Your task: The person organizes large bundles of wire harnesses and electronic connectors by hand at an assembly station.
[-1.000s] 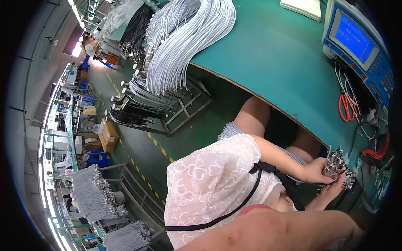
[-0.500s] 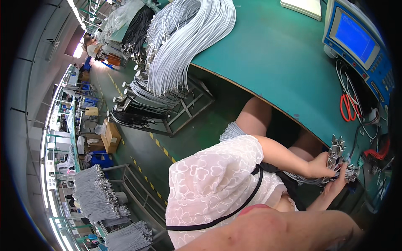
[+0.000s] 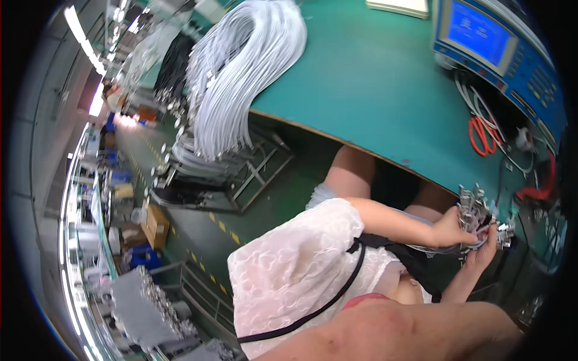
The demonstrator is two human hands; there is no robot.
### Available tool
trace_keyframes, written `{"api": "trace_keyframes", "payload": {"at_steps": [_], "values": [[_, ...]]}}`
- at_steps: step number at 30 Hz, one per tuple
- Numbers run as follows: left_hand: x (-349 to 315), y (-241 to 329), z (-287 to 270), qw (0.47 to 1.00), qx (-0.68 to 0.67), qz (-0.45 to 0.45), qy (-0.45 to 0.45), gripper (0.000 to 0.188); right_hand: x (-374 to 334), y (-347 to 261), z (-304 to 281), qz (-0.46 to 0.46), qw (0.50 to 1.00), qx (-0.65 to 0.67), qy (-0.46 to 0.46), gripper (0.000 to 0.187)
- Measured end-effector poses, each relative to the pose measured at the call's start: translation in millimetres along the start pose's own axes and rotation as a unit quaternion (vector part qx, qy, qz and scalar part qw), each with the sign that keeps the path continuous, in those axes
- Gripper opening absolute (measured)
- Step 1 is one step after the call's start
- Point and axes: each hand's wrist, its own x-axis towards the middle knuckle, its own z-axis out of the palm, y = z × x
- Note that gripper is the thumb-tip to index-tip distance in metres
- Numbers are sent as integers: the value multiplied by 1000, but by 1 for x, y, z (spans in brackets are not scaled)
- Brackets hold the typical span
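A bundle of grey cables with silver metal connectors [image 3: 472,207] is held in front of my body, just off the table's near right edge. My left hand [image 3: 451,230] is closed round the bundle below the connectors, its thumb pointing toward the other hand. On the opposite side, my right hand [image 3: 483,251] grips the connector ends with its fingers bent among them. Some connectors fan out beyond both hands. The cables run back under my left forearm toward my lap. Which single connector the fingertips touch is too small to tell.
On the green table [image 3: 361,84] lies a thick coil of light grey cables [image 3: 232,90]. A blue tester [image 3: 500,54] with a lit screen stands at the right, near red-handled scissors [image 3: 481,137] and loose wires. Cable racks [image 3: 247,180] stand left on the floor.
The view has shifted, so the table, tester and racks sit further left in it. Both hands still hold the cable bundle, and the connectors between them have turned slightly.
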Motion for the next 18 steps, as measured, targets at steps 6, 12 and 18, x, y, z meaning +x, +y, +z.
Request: {"api": "trace_keyframes", "payload": {"at_steps": [6,12,18], "values": [[1,11,-1,998,-48,-36,30,19,-1,3,12,-11,1000,17,21,5],[3,-2,-8,997,-17,-77,26,19,-4,2,19,-30,998,30,-45,5],[4,-3,-2,996,-11,-86,14,17,-23,-7,43,-67,996,-62,-11,7]]}}
